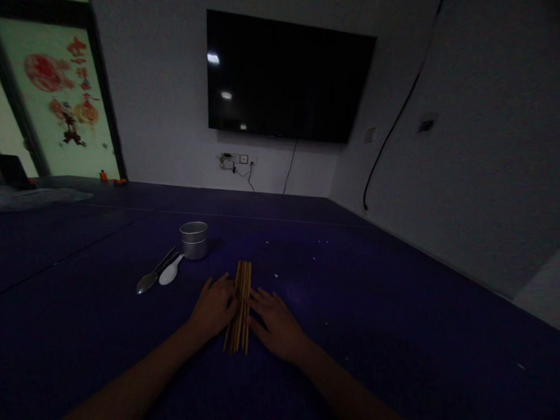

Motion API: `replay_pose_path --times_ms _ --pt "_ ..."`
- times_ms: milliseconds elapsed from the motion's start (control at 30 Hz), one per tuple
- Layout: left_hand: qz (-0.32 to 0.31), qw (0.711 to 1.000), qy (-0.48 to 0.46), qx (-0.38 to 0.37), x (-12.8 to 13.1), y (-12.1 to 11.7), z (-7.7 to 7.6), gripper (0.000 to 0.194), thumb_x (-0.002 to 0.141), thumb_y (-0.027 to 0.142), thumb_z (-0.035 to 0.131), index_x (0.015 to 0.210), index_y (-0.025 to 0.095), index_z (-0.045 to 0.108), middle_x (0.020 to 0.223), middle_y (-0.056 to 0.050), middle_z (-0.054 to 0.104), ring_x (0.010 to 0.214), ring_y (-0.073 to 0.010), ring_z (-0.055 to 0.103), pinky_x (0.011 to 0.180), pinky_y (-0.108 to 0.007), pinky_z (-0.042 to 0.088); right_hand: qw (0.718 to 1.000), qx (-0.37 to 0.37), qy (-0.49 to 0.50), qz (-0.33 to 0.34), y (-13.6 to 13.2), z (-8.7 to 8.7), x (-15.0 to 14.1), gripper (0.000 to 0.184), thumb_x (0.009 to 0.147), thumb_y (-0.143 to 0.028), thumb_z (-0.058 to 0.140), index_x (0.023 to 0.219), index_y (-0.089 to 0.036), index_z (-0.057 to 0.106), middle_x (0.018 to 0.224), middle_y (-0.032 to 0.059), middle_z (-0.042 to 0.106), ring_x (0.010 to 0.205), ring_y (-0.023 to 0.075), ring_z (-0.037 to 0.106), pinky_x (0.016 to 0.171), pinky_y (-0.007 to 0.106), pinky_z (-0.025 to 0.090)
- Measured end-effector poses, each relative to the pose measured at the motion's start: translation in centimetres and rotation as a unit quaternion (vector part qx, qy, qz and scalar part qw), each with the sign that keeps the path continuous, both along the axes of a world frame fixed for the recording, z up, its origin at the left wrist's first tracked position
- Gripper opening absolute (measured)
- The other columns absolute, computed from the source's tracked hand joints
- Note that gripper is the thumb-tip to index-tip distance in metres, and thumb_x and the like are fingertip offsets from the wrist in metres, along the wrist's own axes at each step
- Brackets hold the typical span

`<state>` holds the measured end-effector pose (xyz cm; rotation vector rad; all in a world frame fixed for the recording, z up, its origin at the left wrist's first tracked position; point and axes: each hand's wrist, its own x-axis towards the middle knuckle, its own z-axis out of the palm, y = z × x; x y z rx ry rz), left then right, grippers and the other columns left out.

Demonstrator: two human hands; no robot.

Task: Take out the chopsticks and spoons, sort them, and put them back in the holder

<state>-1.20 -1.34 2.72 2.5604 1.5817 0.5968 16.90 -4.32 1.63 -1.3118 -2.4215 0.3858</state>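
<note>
A bundle of wooden chopsticks point(242, 298) lies lengthwise on the dark blue surface, its near ends fanned slightly apart. From the left, my left hand point(214, 307) rests against the bundle with its fingers stretched out and its thumb touching the sticks. On the other side is my right hand point(276, 321), fingers spread, with fingertips and thumb at the bundle's right edge. Neither hand wraps round the chopsticks; they lie between the two. Left of them sit a white spoon point(170, 272), a metal spoon point(148, 281) and a silver metal cup point(195, 241) standing upright.
The blue surface point(406, 328) reaches to the walls and carries small white specks. A television point(288, 76) hangs on the back wall above sockets point(236, 158) with cables. A black cable point(392, 128) runs down the right wall. Clear plastic sheeting point(29, 197) lies far left.
</note>
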Motion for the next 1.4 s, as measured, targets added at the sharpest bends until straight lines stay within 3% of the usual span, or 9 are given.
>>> replay_pose_path --times_ms 233,400,633,900,1400 --pt "0.006 1.0 0.012 0.008 0.0 -0.3 0.3 0.029 0.081 0.016 0.042 0.099 0.018 0.064 0.118 -0.01 0.064 0.127 -0.028 0.044 0.107 -0.057 0.024 1.0 -0.008 -0.011 0.009 0.1 0.0 0.0 0.049 0.095 -0.043 0.036 0.142 -0.027 0.035 0.149 0.0047 0.032 0.139 0.0247 0.021 0.111 0.053 0.016" --pt "0.03 0.999 -0.001 0.025 0.1 -0.2 -0.2 0.022 0.083 0.017 0.04 0.091 0.016 0.06 0.111 -0.013 0.065 0.122 -0.0275 0.05 0.104 -0.052 0.032 1.0 -0.007 -0.009 0.013 0.2 0.1 0.0 0.05 0.095 -0.044 0.035 0.142 -0.026 0.034 0.149 0.0052 0.032 0.139 0.0255 0.021 0.111 0.053 0.016" --pt "0.025 1.0 -0.013 0.003 -0.1 0.2 -0.6 0.025 0.087 0.017 0.035 0.104 0.016 0.053 0.116 -0.013 0.063 0.115 -0.0229 0.056 0.103 -0.045 0.036 1.0 -0.007 -0.009 0.012 0.0 0.0 0.0 0.052 0.095 -0.045 0.035 0.143 -0.024 0.034 0.149 0.0066 0.033 0.139 0.0253 0.021 0.111 0.052 0.015" --pt "0.014 1.0 0.006 0.021 -0.2 0.5 -0.9 0.034 0.089 0.019 0.033 0.114 0.015 0.055 0.128 -0.015 0.057 0.129 -0.0264 0.043 0.106 -0.048 0.033 1.0 -0.014 -0.02 0.016 0.3 0.2 -0.2 0.05 0.095 -0.046 0.034 0.142 -0.027 0.035 0.15 0.0055 0.031 0.139 0.0258 0.02 0.111 0.053 0.014" --pt "0.007 1.0 -0.003 0.02 -0.4 1.2 -2.3 0.042 0.093 0.027 0.028 0.129 0.017 0.047 0.137 -0.012 0.05 0.132 -0.0248 0.038 0.105 -0.048 0.034 0.999 -0.012 -0.032 0.016 0.4 0.2 -0.3 0.057 0.095 -0.047 0.031 0.145 -0.021 0.028 0.15 0.0071 0.028 0.14 0.0257 0.018 0.111 0.052 0.014"
